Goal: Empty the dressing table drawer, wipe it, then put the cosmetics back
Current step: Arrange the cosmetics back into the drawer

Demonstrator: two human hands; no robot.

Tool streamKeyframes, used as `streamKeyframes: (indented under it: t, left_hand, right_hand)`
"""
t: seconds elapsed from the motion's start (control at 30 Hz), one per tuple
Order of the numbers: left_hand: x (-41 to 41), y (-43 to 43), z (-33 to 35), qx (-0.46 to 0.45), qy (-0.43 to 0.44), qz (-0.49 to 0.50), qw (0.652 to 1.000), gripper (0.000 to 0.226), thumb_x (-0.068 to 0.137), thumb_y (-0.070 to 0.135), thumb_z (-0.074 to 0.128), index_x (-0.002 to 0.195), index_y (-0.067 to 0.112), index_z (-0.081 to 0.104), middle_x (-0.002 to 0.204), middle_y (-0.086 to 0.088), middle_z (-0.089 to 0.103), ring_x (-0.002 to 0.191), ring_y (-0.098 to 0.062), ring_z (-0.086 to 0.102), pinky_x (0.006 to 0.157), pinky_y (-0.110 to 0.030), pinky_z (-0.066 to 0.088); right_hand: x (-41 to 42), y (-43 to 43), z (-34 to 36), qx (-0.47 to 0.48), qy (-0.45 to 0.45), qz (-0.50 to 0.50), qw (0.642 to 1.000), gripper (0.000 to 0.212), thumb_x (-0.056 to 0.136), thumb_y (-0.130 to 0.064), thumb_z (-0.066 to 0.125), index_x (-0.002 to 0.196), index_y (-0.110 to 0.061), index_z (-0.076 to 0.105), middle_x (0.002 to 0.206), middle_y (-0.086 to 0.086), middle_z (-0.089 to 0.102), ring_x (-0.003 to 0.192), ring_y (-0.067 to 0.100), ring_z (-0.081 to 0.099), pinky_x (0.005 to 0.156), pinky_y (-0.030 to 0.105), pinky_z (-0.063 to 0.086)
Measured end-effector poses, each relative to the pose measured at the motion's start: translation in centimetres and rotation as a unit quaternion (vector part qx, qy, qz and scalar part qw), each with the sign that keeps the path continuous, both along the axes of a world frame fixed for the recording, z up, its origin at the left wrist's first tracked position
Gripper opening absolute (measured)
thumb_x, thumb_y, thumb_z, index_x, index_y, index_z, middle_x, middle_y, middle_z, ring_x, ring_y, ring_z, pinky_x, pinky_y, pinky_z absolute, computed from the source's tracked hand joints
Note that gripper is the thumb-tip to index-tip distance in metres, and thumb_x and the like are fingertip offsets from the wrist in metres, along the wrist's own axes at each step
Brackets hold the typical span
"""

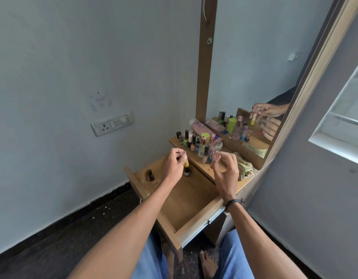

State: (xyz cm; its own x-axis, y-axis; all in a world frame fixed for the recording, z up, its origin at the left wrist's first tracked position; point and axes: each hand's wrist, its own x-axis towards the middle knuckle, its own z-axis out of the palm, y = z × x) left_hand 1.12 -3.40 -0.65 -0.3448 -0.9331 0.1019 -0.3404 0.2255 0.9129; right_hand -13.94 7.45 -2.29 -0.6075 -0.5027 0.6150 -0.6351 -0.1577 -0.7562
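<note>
Yellow bottle (186, 163) hangs pinched by left hand (173, 165) fingers (179, 156); right hand (226, 170) fingers (224, 156) pinch a pinkish item (216, 157).

Soft, even daylight, brightest at the window (343, 121) on the right, casts faint shadows; wide-angle distortion tilts and bends the wall (63, 77) and mirror (254, 77), and small details look slightly soft.

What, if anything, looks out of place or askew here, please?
Little stands out. The pink tube lies on its side behind the upright bottles, and the cloth lies crumpled to their right.
</note>
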Motion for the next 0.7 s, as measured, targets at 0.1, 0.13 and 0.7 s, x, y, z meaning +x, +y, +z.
streamKeyframes:
  t: [0.1,0.13,0.7]
  left_hand:
    - [0.5,0.4,-0.4,0.02,0.008,-0.001,1.0,0.003,0.101,0.036,0.053,0.101,0.037,0.051,0.103,0.013,0.068,0.092,-0.01,0.067,0.08,-0.05,0.06]
    - [0.5,0.8,-0.4,0.025,0.012,-0.004,1.0,0.004,0.101,0.036,0.053,0.1,0.038,0.05,0.105,0.011,0.068,0.093,-0.011,0.068,0.079,-0.05,0.06]
    - [3.8,2.3,-1.3,0.011,-0.011,-0.033,0.999,0.005,0.101,0.033,0.056,0.105,0.033,0.053,0.103,0.021,0.062,0.093,-0.013,0.066,0.079,-0.051,0.059]
  right_hand:
    - [-0.3,0.0,2.6,0.014,-0.081,-0.021,0.996,0.014,0.096,-0.018,0.059,0.105,-0.017,0.069,0.105,-0.005,0.055,0.088,0.009,0.062,0.074,0.035,0.059]
    - [-0.6,-0.2,3.3,0.036,-0.103,-0.034,0.993,0.014,0.096,-0.016,0.058,0.104,-0.016,0.07,0.105,-0.003,0.053,0.086,0.002,0.059,0.075,0.034,0.058]
    - [-3.1,-4.1,4.0,0.346,-0.024,-0.087,0.934,0.034,0.081,-0.052,0.075,0.103,-0.027,0.075,0.122,0.006,0.058,0.096,0.033,0.066,0.08,0.036,0.054]
